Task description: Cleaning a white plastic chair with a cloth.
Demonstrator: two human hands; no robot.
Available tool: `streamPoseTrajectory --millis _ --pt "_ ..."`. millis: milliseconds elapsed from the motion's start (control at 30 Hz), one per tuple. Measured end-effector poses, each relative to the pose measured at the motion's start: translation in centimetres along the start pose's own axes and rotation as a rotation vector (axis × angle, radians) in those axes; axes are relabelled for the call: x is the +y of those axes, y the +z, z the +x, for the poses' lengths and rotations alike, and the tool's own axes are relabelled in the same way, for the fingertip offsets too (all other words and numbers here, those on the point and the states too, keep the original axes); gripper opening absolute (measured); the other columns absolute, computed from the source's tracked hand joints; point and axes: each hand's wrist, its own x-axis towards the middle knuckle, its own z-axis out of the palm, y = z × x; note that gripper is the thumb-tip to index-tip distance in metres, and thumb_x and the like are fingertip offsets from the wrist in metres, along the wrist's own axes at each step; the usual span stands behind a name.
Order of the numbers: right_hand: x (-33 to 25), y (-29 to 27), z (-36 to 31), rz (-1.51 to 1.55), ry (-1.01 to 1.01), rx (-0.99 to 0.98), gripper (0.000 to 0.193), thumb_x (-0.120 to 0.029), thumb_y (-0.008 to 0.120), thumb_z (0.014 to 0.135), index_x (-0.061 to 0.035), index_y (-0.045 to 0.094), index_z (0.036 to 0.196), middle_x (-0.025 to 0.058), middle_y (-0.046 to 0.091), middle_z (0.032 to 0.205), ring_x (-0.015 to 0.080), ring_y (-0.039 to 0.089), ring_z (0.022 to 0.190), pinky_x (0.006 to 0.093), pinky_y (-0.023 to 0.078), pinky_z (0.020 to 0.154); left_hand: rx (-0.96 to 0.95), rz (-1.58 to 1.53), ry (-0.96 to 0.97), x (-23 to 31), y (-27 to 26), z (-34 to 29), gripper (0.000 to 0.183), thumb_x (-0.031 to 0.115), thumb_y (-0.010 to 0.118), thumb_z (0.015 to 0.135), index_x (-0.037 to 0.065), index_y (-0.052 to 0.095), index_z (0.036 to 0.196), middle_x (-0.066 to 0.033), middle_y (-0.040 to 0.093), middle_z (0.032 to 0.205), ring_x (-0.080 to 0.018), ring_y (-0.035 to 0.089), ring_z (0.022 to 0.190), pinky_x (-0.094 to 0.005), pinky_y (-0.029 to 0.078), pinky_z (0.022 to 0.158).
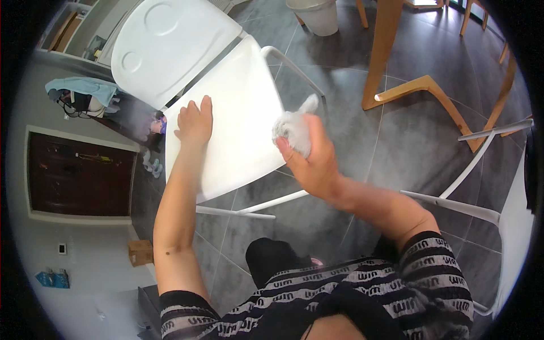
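A white chair (243,96) with a smooth seat and a rounded backrest stands in front of me, its white tube legs below. My left hand (195,122) lies flat on the left part of the seat, fingers stretched out. At the seat's right edge, my right hand (317,161) is closed round a crumpled whitish cloth (294,130). One end of the cloth sticks up past the fingers. Whether the cloth touches the seat edge, I cannot tell.
Wooden furniture legs (419,88) rise at the upper right, near a white bin (317,16). Another white chair (513,226) stands close on my right. A dark door (79,175) and a cardboard box (140,253) are along the left wall. Grey tiles cover the floor (351,124).
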Motion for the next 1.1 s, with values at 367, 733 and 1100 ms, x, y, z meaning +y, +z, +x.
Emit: streamPoseTrajectory --millis 367,733,1100 --pt "2.2 -0.1 5.7 0.919 0.669 -0.392 0.034 -0.033 0.050 0.087 -0.0032 0.051 0.104 0.0057 0.059 0.089 0.0130 0.059 0.068 0.0291 0.050 0.056 0.008 0.059 0.102 -0.5 0.5 0.0 0.063 0.052 0.034 0.086 -0.003 0.042 0.116 -0.0235 0.043 0.120 -0.0378 0.038 0.114 -0.0519 0.029 0.092" --pt "2.9 -1.7 4.7 0.959 0.715 -0.662 0.038 -0.031 0.047 0.090 -0.0011 0.047 0.114 0.0083 0.055 0.108 0.0139 0.054 0.097 0.0292 0.046 0.082 -0.026 -0.109 0.211 0.5 -0.8 -1.0 0.053 0.039 0.039 0.088 -0.012 0.043 0.101 -0.0305 0.045 0.107 -0.0423 0.042 0.102 -0.0436 0.033 0.088" --pt "7.5 1.1 10.3 1.224 0.731 -0.529 0.046 -0.039 0.054 0.085 -0.0013 0.050 0.112 0.0079 0.058 0.104 0.0148 0.057 0.092 0.0311 0.047 0.078 0.048 -0.198 0.372 1.5 0.7 -0.7 0.045 0.036 0.039 0.088 -0.009 0.042 0.087 -0.0254 0.046 0.088 -0.0362 0.046 0.085 -0.0423 0.035 0.077"
